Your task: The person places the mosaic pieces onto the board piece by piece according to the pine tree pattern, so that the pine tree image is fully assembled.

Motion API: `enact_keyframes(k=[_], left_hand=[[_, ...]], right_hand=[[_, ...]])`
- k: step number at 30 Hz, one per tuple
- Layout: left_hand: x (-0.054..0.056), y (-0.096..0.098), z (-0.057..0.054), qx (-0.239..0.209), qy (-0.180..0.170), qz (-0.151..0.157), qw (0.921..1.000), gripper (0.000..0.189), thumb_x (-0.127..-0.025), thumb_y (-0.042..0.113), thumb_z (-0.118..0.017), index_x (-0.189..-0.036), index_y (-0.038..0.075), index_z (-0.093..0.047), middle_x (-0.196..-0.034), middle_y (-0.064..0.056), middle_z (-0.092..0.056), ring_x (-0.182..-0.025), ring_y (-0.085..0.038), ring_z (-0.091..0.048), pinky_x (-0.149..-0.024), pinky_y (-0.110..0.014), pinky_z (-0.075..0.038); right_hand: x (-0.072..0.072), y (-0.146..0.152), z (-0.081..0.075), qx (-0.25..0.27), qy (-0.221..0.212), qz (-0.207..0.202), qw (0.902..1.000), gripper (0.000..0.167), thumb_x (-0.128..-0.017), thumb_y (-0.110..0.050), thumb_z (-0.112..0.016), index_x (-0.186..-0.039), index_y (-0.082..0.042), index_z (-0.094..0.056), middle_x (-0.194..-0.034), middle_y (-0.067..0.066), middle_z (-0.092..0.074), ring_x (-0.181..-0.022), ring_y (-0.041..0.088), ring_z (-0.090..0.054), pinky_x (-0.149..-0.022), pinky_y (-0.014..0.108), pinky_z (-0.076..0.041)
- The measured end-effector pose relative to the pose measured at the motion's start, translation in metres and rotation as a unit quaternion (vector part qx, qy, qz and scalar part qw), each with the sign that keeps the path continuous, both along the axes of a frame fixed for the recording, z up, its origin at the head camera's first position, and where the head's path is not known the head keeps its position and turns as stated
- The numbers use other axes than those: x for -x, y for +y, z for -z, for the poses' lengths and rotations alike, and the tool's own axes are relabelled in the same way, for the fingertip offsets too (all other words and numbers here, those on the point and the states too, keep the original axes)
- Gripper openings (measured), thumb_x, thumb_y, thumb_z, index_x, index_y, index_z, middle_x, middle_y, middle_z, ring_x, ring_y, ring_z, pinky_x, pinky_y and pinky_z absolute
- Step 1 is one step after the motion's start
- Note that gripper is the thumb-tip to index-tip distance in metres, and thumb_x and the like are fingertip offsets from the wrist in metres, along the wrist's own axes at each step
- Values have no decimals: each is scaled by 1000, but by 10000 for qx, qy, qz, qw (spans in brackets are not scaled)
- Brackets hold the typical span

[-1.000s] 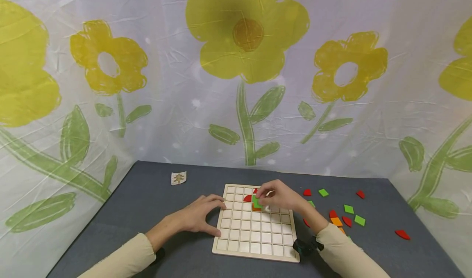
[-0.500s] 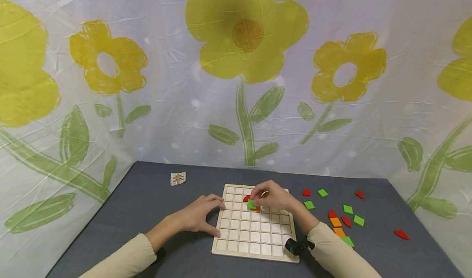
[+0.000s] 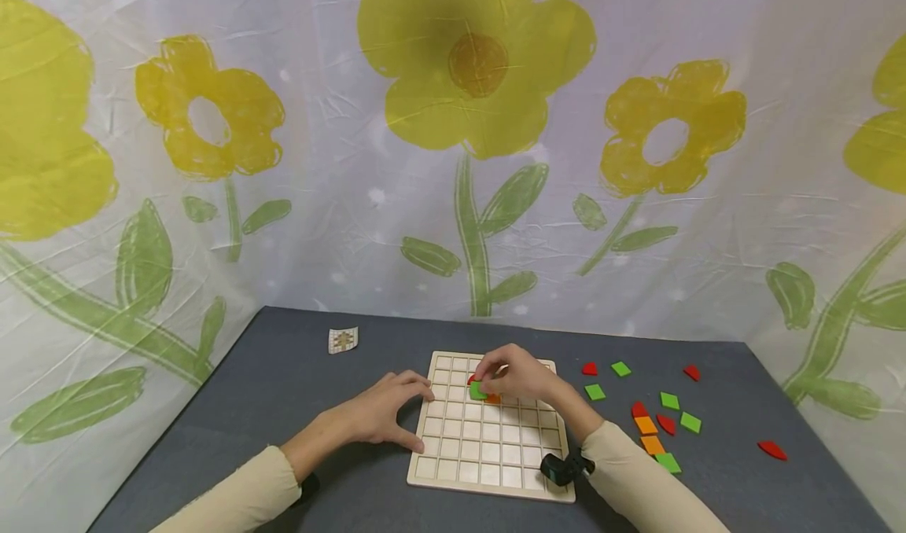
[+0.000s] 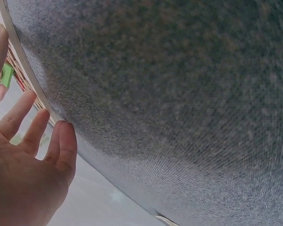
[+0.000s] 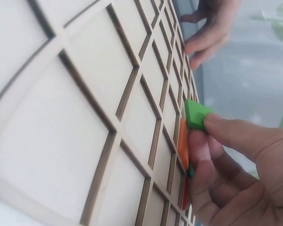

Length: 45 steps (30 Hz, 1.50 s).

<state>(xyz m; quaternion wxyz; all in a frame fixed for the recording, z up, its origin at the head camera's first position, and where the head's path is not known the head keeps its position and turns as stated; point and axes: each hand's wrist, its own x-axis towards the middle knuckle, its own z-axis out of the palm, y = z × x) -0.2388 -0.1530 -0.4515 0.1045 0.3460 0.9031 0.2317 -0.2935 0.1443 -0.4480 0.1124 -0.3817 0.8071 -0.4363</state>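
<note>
Two hands at one board point(image 3: 480, 453), which lies on the surface point(image 3: 283, 391) about midway between its left and right edges. The right hand point(image 3: 515, 377) pinches one green tile point(image 3: 477, 391) between thumb and fingers over the board's far half; whether the tile touches the board cannot be told. The left hand point(image 3: 382, 409) rests at the board's left edge, thumb and fingers spread apart. At least two further pieces are on the board beside the tile: one orange piece point(image 3: 492, 399) and one red piece point(image 3: 471, 380), the latter partly hidden.

Between the board and the surface's right edge lie twelve loose pieces: five loose reds point(image 3: 772, 450), five loose greens point(image 3: 668, 401) and two loose oranges point(image 3: 652, 445). One card point(image 3: 343, 341), printed with a small pattern, lies near the far left corner.

The surface is dark grey with a grained texture. Beyond its far edge hangs a creased, pale sheet point(image 3: 318, 203) bearing five yellow flowers, two of them cut off at the sides of the view.

The board is square, pale wood, with raised strips dividing it into cells. Greens are flat squares; the loose reds have curved edges. Both sleeves point(image 3: 651, 478) are cream cloth.
</note>
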Motion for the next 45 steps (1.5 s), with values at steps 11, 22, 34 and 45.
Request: enact_keyframes(k=[11, 22, 34, 45], left_hand=[[-2, 1, -2, 37, 6, -61, 10000, 69, -76, 45, -90, -130, 13, -61, -144, -9, -47, -130, -37, -43, -103, -55, -38], [-2, 0, -1, 37, -62, -86, 9999, 69, -76, 46, -90, -130, 14, -61, -144, -8, -47, -128, -36, -43, -102, -55, -39], [-2, 0, -1, -16, -163, -80, 9998, 68, -78, 45, -89, -131, 14, -60, -145, -8, -45, -130, -37, -42, -103, -56, -38], [-3, -1, -2, -17, -87, -53, 9999, 69, -77, 46, -88, -131, 13, -60, -145, -9, -45, -129, -37, -42, -102, -56, -38]], right_hand=[[-1, -6, 0, -78, 112, 44, 9999, 7, -91, 5, -74, -98, 4, -73, -90, 10, -69, -81, 24, -66, -77, 31, -55], [-9, -9, -2, -261, 132, 255, 9992, 5, -91, 3, -74, -96, 3, -74, -87, 9, -69, -77, 23, -65, -70, 28, -53], [-7, -10, -1, -472, 235, 290, 9982, 5, -91, 1, -74, -96, 0, -74, -86, 2, -68, -76, 17, -64, -70, 29, -53], [-7, -11, -1, -499, 244, 330, 9979, 6, -90, 2, -75, -95, 1, -74, -88, 4, -69, -79, 18, -65, -72, 29, -54]])
